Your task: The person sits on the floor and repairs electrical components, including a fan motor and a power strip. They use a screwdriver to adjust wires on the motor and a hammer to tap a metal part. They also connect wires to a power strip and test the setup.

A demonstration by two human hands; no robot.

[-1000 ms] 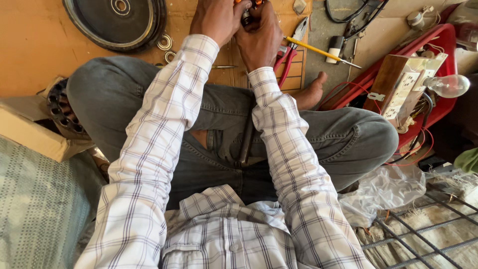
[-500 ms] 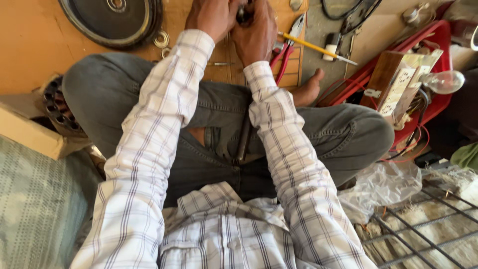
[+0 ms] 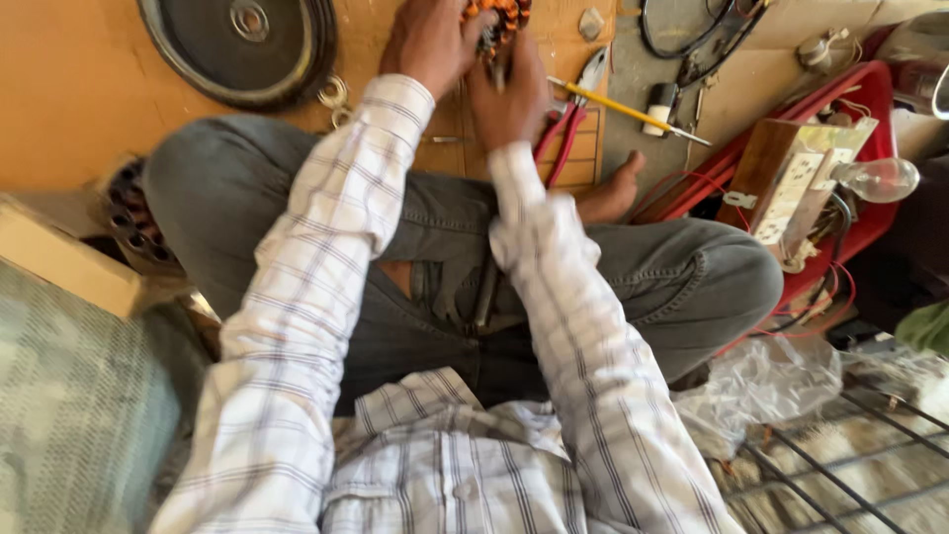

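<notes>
I sit cross-legged in grey trousers and a checked shirt. At the top edge of the head view both hands are closed around a round part wound with orange copper wire (image 3: 496,14), mostly cut off by the frame. My left hand (image 3: 427,42) grips its left side. My right hand (image 3: 509,94) holds it from below, with a thin dark tool between the fingers. How much of the part lies above the frame cannot be seen.
A dark round cover disc (image 3: 242,44) lies at the top left on the wooden board (image 3: 69,89). Red-handled pliers (image 3: 565,124) and a yellow screwdriver (image 3: 623,107) lie right of my hands. A switchboard with a bulb (image 3: 811,183) stands at the right, a wire grille (image 3: 850,465) bottom right.
My hands and the wound part have stayed together on the board. The view has shifted slightly, bringing the orange windings into sight at the top edge.
</notes>
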